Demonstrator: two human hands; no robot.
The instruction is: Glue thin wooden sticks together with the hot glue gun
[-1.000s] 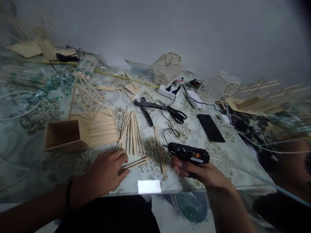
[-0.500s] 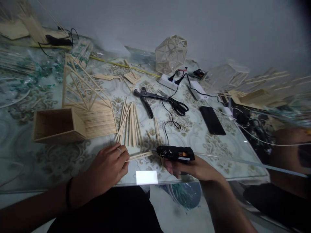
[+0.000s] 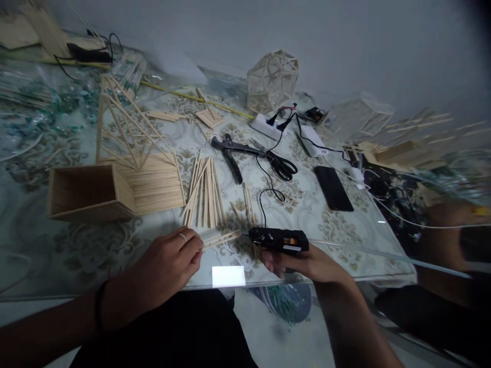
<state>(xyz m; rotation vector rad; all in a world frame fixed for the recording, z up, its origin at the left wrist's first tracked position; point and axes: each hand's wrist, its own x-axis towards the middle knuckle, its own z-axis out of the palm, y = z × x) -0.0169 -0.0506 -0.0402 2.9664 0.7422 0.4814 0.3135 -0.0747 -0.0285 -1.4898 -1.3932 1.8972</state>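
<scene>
My left hand (image 3: 169,263) is closed on one end of a narrow piece made of thin wooden sticks (image 3: 221,239), near the table's front edge. My right hand (image 3: 291,263) grips a black glue gun (image 3: 279,240) whose nozzle points left, at the free end of that piece. Whether the nozzle touches the wood I cannot tell. A clear glue stick (image 3: 345,247) runs out of the gun's back to the right. Just beyond my hands lies a loose bundle of wooden sticks (image 3: 205,191), with a few shorter sticks (image 3: 248,204) beside it.
An open wooden box (image 3: 82,194) with a stick panel and truss frame stands left. Behind are a cutter (image 3: 232,162), scissors (image 3: 282,166), a power strip (image 3: 266,126) and a faceted stick ball (image 3: 273,82). A phone (image 3: 333,188) lies right, near another person's blurred hand (image 3: 447,225).
The view has shifted slightly. My hands hold nearly the same pose, with the glue gun's nozzle still at the end of the stick piece.
</scene>
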